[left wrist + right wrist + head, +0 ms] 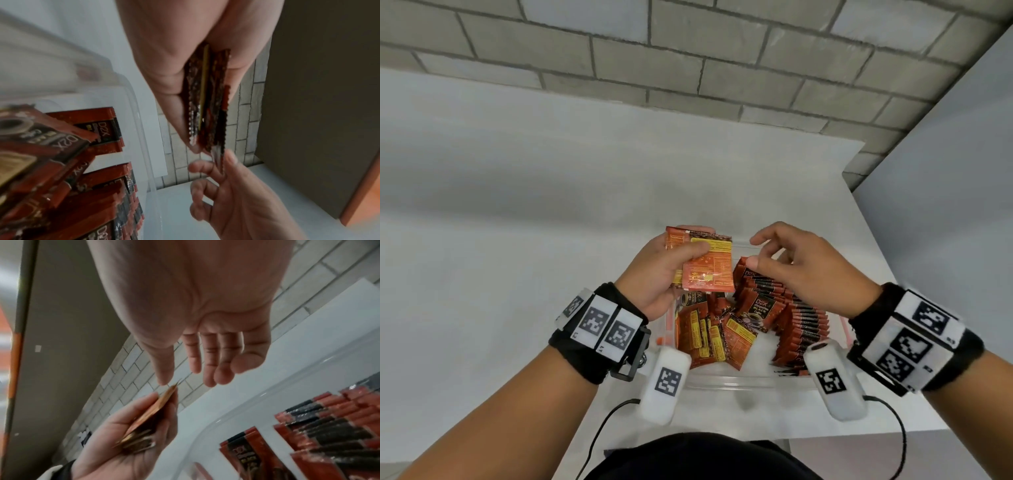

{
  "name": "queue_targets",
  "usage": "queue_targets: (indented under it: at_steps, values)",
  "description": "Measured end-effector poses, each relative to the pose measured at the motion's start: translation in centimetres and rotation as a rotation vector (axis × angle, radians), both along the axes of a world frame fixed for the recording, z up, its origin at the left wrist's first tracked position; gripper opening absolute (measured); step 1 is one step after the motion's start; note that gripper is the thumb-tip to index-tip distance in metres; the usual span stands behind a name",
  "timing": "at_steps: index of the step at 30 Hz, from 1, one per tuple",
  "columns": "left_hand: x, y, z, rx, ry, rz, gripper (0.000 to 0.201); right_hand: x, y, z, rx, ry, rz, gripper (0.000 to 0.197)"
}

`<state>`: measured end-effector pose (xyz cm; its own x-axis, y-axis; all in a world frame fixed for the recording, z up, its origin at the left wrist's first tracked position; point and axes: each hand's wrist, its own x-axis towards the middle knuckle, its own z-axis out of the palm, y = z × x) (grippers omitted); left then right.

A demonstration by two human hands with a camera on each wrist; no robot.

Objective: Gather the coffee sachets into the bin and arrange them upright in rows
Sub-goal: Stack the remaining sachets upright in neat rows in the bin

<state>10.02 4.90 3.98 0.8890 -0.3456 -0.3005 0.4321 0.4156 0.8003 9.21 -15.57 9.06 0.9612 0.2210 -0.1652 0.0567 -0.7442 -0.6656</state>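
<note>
Clear plastic forms the bin (722,380) at the lower centre of the head view, and it sits on a white worktop (517,212) whose right edge runs diagonally just past the bin's right side; a grey brick wall (688,61) crosses the top of the frame. Wide bare worktop lies to the left of the bin and beyond it.

Your left hand (654,274) hovers over the bin's upper left corner, thumb and fingers clamped on a small stack of coffee sachets (705,267), backs facing you. Your right hand (801,263) hangs above the upright row, fingers relaxed and spread, thumb and forefinger apart, holding nothing; in the left wrist view its fingertips (230,155) come right up to the stack's lower corner, though you cannot tell whether they touch.

Inside the bin, a row of upright sachets (804,325) fills the right side, while loose sachets (709,335) lie tumbled at the left.

Your wrist bands and cameras cover the bin's near corners. Both wrist views are blurred, and the stack's count cannot be made out.
</note>
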Motion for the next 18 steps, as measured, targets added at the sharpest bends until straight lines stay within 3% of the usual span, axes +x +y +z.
queue_targets:
  at_steps: [4,9,12,14,18]
  values:
    - [-0.2,-1.3,0.8,-0.001,-0.067,-0.038,0.039,-0.6,1.0,0.2,0.169,0.023,-0.026,0.041]
    - [-0.4,-2.0,1.3,0.025,-0.083,-0.1,0.037,-0.4,0.1,0.2,0.338,-0.049,-0.084,0.02]
    - [-0.4,-2.2,1.5,0.006,-0.035,-0.05,0.047,-0.6,-0.2,0.4,0.297,-0.238,-0.103,0.018]
    - [-0.4,-2.2,1.6,-0.046,-0.008,-0.025,0.041,-0.8,0.0,0.2,0.217,-0.324,-0.028,0.02]
    - [-0.3,-2.1,1.7,-0.029,-0.074,-0.017,0.027,-1.4,0.0,-0.3,0.017,-0.218,0.179,0.024]
